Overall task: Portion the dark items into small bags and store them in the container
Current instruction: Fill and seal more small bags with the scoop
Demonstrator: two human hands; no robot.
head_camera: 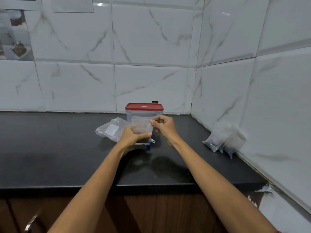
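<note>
- Your left hand (133,135) grips the lower part of a small clear plastic bag (141,127) with dark items showing through it, thumb across its front.
- Your right hand (162,125) pinches the bag's upper right corner, its fingers curled.
- You hold the bag upright above the black stone counter (50,148), just in front of the clear plastic container (144,113), whose red lid (144,106) is on.
- A pack of empty clear bags (111,130) lies left of the container, touching it or nearly so.
- A small blue tool (150,143) lies just in front of the container, partly hidden below the bag.
- Several filled bags (223,140) lean on the tiled wall, well to the right of the container.
</note>
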